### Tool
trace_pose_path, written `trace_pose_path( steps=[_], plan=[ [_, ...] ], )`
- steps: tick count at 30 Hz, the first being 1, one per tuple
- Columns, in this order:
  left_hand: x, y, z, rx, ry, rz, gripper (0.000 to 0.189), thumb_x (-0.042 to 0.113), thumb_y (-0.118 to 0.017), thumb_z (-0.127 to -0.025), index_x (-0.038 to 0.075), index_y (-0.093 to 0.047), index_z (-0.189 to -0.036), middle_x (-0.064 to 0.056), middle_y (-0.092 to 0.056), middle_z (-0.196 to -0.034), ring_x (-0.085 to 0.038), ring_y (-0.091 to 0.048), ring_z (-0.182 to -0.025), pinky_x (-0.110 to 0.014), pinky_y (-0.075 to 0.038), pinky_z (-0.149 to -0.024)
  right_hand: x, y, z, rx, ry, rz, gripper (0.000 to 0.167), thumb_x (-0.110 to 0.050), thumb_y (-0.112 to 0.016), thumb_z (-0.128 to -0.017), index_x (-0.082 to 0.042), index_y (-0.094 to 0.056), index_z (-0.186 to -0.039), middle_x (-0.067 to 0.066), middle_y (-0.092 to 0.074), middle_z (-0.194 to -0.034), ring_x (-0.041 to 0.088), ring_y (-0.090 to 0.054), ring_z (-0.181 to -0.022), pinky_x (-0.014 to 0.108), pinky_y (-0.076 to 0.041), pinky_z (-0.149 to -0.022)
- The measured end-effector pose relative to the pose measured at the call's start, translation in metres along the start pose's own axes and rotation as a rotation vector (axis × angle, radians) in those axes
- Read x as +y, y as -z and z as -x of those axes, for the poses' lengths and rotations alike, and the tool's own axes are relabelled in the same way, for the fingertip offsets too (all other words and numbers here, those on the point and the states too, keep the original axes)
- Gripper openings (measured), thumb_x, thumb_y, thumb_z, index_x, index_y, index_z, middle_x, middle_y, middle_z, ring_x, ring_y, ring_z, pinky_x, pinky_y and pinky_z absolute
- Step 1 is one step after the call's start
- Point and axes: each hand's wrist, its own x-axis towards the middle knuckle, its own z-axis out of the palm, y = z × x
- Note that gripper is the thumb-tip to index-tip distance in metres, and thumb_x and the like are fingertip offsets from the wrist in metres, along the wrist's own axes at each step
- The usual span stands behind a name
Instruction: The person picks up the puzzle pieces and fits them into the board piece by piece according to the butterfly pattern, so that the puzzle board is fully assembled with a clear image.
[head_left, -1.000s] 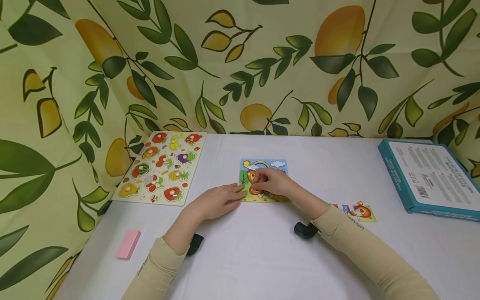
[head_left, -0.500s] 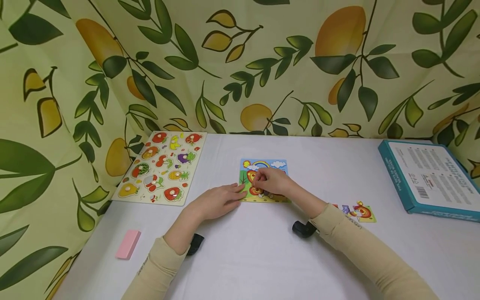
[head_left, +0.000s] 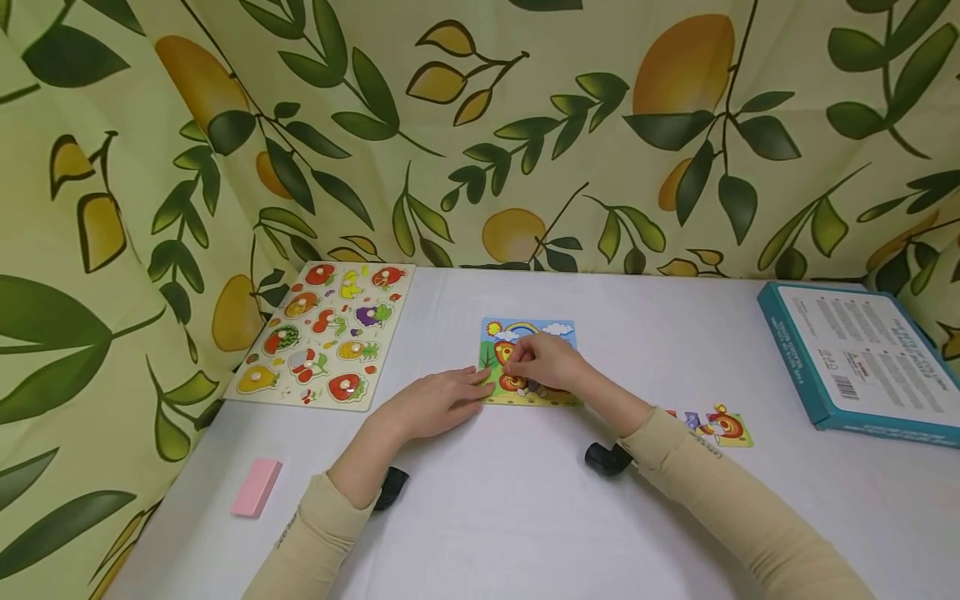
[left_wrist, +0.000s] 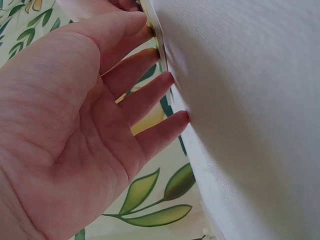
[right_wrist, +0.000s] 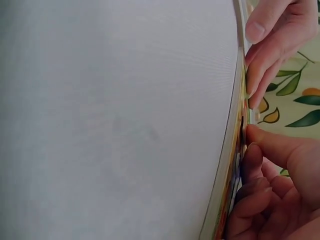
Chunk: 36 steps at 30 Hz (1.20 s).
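A small jigsaw puzzle board (head_left: 501, 332) with a rainbow, a sun and cartoon figures lies flat in mid-table in the head view. My left hand (head_left: 431, 404) lies with fairly straight fingers on its left edge. In the left wrist view that hand's fingers (left_wrist: 155, 95) are spread and grip nothing. Over the board's middle, my right hand (head_left: 551, 364) pinches a puzzle piece at the surface between thumb and index finger. The fingers mostly hide this piece. The right wrist view shows the right hand's thumb (right_wrist: 270, 142) against the board, seen edge-on, with the other fingers curled.
Several loose puzzle pieces (head_left: 727, 427) lie beside the right forearm, partly behind the sleeve. A fruit peg board (head_left: 390, 333) is at the back left. A pink block (head_left: 257, 488) sits at the front left. A teal box (head_left: 870, 350) stands at the right.
Both hands stay at the same places on the board. The right hand and wrist shift only very slightly.
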Motion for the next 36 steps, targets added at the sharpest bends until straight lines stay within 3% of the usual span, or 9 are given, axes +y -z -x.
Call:
trace_pose_path(
  steps=[8,24,36],
  plan=[
    [0.001,0.001,0.001,0.002,0.000,0.031,0.040,0.021,-0.056,-0.100,0.009,-0.056,-0.138,-0.004,-0.043,-0.150,-0.023,-0.036,-0.140,-0.042,-0.032,-0.112,0.011,0.000,0.001,-0.012,0.033,-0.127,0.018,-0.029,-0.074,-0.087,-0.012,-0.071,-0.085,-0.002,-0.064,-0.073,0.014,-0.053,-0.069,0.027,-0.042,-0.058],
    [0.002,0.002,0.000,0.000,-0.014,0.005,0.039,0.020,-0.055,-0.101,0.008,-0.057,-0.137,-0.006,-0.044,-0.149,-0.025,-0.037,-0.139,-0.042,-0.032,-0.112,0.010,0.005,-0.002,-0.016,0.083,0.033,0.045,-0.030,-0.067,-0.094,-0.015,-0.052,-0.133,0.002,-0.052,-0.076,0.016,-0.047,-0.061,0.028,-0.038,-0.056],
    [0.008,0.002,-0.002,0.001,0.010,-0.059,0.042,0.028,-0.055,-0.101,0.015,-0.054,-0.141,-0.007,-0.046,-0.146,-0.026,-0.041,-0.135,-0.045,-0.038,-0.107,0.007,0.003,0.000,-0.030,0.077,-0.022,0.041,-0.024,-0.073,-0.089,-0.018,-0.057,-0.126,0.001,-0.047,-0.071,0.016,-0.044,-0.059,0.028,-0.036,-0.055]
  ],
)
